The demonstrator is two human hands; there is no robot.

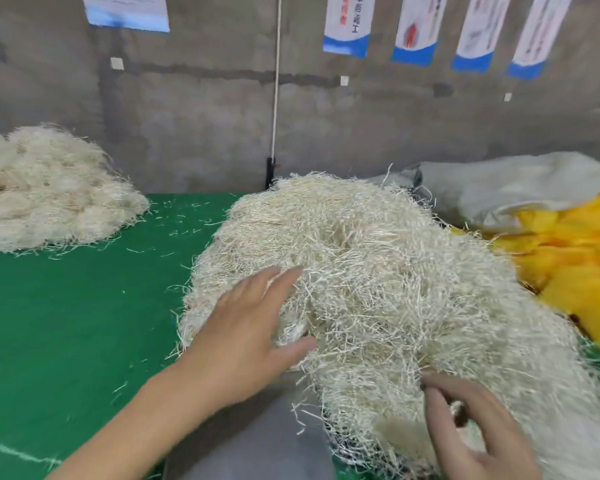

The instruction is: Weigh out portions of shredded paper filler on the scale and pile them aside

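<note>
A big mound of pale shredded paper filler [378, 271] covers the middle and right of the green table [66, 323]. My left hand [246, 337] lies flat on its left flank, fingers spread and pointing away from me. My right hand [475, 431] is low at the mound's near edge, fingers curled and pinching a few strands. A grey flat surface [250, 438], possibly the scale, shows between my hands at the near edge. A separate heap of filler portions [49, 188] sits at the far left.
A concrete wall with hanging posters [416, 26] and a white cord [276, 81] closes the back. A white sack [516, 188] and yellow material [575, 258] lie at the right. Loose strands scatter over the green cloth.
</note>
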